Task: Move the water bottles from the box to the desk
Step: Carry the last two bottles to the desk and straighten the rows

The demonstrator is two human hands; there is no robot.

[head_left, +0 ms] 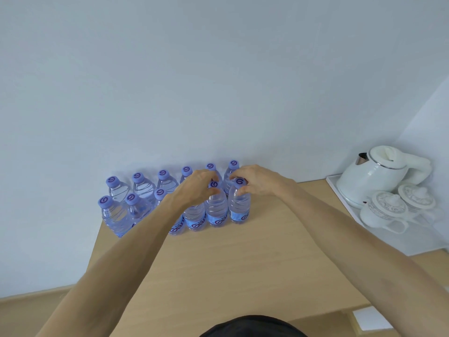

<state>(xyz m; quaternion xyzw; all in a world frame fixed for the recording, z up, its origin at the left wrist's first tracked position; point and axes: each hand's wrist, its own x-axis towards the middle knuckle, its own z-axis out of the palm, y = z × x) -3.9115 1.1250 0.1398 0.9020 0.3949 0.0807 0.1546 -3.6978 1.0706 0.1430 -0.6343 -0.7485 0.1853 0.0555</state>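
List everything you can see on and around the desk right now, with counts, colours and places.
water bottles: twelve caps visible, clear with purple caps and blue labels, upright in two rows at the desk's back left, against the wall
desk: one, light wood, under everything
kettle: one, white, on the tray at back right
lidded cups: two, white, on the tray in front of the kettle
tray: one, white, on the desk's right side
wall: pale, behind the desk
left hand: grips the neck of the front row's second bottle from the right
right hand: grips the neck of the front row's rightmost bottle
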